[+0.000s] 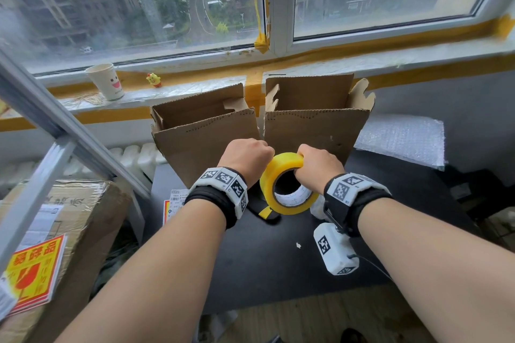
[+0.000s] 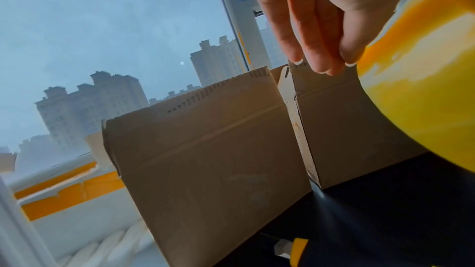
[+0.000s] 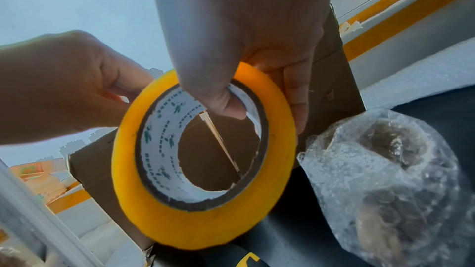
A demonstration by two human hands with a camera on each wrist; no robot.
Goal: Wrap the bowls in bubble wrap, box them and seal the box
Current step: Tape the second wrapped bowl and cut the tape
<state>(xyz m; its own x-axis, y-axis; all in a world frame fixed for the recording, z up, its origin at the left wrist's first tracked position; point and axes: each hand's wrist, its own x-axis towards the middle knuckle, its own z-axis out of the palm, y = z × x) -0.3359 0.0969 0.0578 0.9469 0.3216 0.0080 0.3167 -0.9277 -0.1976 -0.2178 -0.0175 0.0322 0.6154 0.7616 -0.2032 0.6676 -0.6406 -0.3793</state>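
My right hand (image 1: 317,167) grips a yellow tape roll (image 1: 289,209) upright above the black table (image 1: 264,267), thumb hooked through its core (image 3: 226,107). My left hand (image 1: 246,159) is at the roll's left side, with fingertips (image 2: 321,64) bunched against its outer face (image 2: 424,88). Two open cardboard boxes stand just behind, one left (image 1: 206,147) and one right (image 1: 315,131), flaps up. A bowl wrapped in bubble wrap (image 3: 385,180) lies on the table under my right wrist, mostly hidden in the head view.
A loose bubble wrap sheet (image 1: 404,139) lies at the table's back right. A black and yellow knife (image 1: 264,213) lies under the roll. A paper cup (image 1: 107,82) and small toy (image 1: 154,80) sit on the sill. A taped carton (image 1: 69,217) with stickers stands left.
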